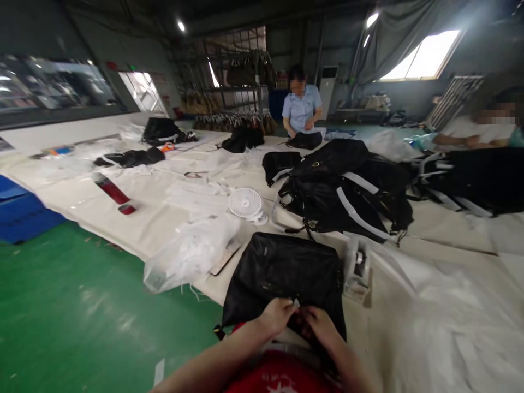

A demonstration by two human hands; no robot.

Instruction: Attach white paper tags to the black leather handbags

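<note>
A black bag (303,262) lies flat on the cream-covered table right in front of me, its lower edge close to my body. My left hand (279,315) is closed over the bag's near part, with a small pale bit showing at the fingertips. Close beside it, my right hand (321,323) has its fingers bent in a pinch near a dark part of the bag. What exactly the right fingers hold is hidden. To the right of the bag stands a clear plastic box (357,270) with small items in it.
A white fan (245,203) stands beyond the bag, with a clear plastic bag (192,254) to its left. Several black bags (347,185) are piled behind. A red bottle (111,189) lies at far left. A person in light blue (303,103) works across the table; another sits far right.
</note>
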